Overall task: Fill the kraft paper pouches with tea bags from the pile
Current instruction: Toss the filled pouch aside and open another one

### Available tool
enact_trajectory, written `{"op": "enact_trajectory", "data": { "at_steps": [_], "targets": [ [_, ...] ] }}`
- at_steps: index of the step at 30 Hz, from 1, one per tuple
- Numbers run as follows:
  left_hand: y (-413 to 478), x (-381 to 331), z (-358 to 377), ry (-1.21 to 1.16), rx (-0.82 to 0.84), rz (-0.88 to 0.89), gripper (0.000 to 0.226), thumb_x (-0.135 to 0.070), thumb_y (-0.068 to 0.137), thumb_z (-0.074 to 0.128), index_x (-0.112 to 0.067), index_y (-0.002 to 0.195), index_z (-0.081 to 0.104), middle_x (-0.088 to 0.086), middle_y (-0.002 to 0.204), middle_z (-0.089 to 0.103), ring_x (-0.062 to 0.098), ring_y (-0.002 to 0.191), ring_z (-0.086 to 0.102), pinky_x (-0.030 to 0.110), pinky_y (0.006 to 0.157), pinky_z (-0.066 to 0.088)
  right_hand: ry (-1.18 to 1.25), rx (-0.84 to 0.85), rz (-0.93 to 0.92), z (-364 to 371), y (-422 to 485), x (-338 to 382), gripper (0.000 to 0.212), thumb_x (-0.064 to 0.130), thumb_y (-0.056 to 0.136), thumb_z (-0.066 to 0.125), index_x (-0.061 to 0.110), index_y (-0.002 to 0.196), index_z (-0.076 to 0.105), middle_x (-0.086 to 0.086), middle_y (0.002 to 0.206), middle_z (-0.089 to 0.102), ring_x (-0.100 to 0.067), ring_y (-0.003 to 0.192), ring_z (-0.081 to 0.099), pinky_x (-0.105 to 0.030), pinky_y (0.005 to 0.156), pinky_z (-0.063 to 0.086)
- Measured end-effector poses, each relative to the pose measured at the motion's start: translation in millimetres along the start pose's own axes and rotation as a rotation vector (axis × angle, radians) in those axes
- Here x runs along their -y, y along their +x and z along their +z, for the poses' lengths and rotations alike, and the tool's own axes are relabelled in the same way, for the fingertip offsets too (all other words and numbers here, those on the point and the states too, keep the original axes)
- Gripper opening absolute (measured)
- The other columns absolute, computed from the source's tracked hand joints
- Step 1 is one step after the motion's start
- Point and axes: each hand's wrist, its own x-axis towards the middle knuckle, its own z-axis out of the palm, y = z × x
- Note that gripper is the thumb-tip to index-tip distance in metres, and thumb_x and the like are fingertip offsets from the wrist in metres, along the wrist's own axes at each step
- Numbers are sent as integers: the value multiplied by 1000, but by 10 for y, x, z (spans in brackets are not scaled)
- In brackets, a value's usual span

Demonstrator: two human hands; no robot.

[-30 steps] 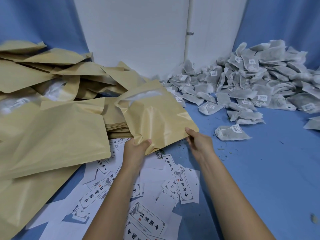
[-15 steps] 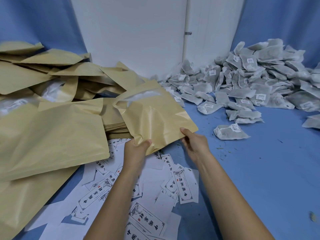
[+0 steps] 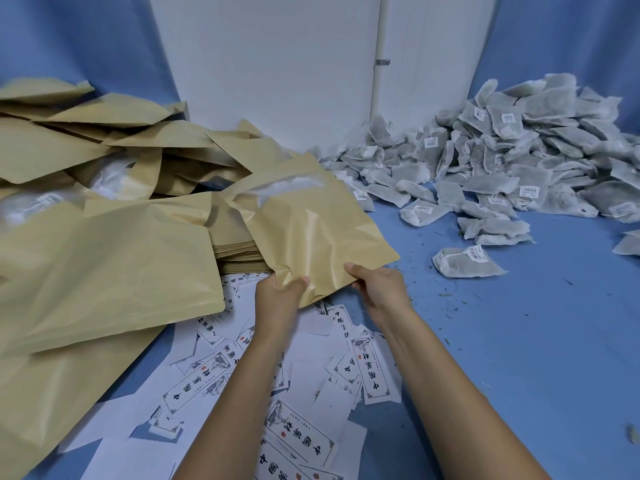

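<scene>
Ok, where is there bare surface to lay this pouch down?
Bare blue surface right of the right hand, between the lone grey tea bag and the white printed labels. Crowded: kraft paper pouches left, tea bag pile at the back right.

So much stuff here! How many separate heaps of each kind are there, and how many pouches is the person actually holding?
Tea bag pile: 1
Kraft pouch heap: 1
Printed label scatter: 1
Held pouch, gripped by the left hand and right hand: 1
Total: 4. The pieces inside each heap are too many to count.
</scene>
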Motion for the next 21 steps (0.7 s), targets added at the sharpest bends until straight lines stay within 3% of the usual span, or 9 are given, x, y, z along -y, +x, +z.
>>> {"op": "enact_trajectory", "data": {
  "at_steps": [3, 6, 10, 14, 19, 21],
  "targets": [
    [8, 4, 28, -53, -19, -22, 13, -2, 82, 66, -12, 87, 70, 10, 93, 73, 30, 92, 68, 52, 93, 49, 30, 7, 6, 10, 5, -7, 16, -2, 82, 68, 2, 72, 56, -10, 75, 60, -17, 61, 52, -18, 56, 50],
    [24, 2, 6, -240, 27, -189, 27, -10, 86, 67, -10, 112, 64, 11, 106, 71, 28, 100, 67, 47, 88, 53, 94, 62, 42, 40, -2, -15, 6, -1, 85, 65, -4, 82, 60, -14, 86, 66, -24, 76, 63, -31, 81, 56],
    [51, -64, -14, -389, -26, -419, 23, -16, 92, 60, -3, 111, 59, 15, 105, 67, 29, 93, 65, 40, 65, 54, 145, 23, 60, 56, -7, -24, 8, -8, 83, 63, -3, 77, 63, -9, 76, 70, -15, 63, 69, -25, 69, 59],
    [52, -81, 4, -346, -39, -361, 11, -11, 91, 61, -5, 99, 61, 14, 98, 67, 28, 85, 65, 43, 67, 56, 210, -3, 68, 53, 1, -35, 7, -8, 82, 63, -2, 78, 64, -6, 70, 72, -14, 63, 70, -25, 64, 59],
    [3, -22, 43, -280, -98, -261, 3, -10, 89, 64, -10, 91, 64, 11, 89, 69, 28, 82, 66, 44, 76, 56, 189, 61, 91, 39, -11, -47, 4, -6, 81, 67, -5, 83, 64, -12, 83, 72, -21, 78, 71, -33, 78, 58],
    [1, -24, 52, -290, -92, -255, 3, -9, 89, 64, -10, 91, 64, 10, 88, 69, 27, 81, 66, 42, 76, 56, 142, 30, 75, 51, -13, -58, 5, -8, 80, 68, -4, 80, 64, -12, 83, 72, -22, 76, 70, -32, 77, 58]
  ]
}}
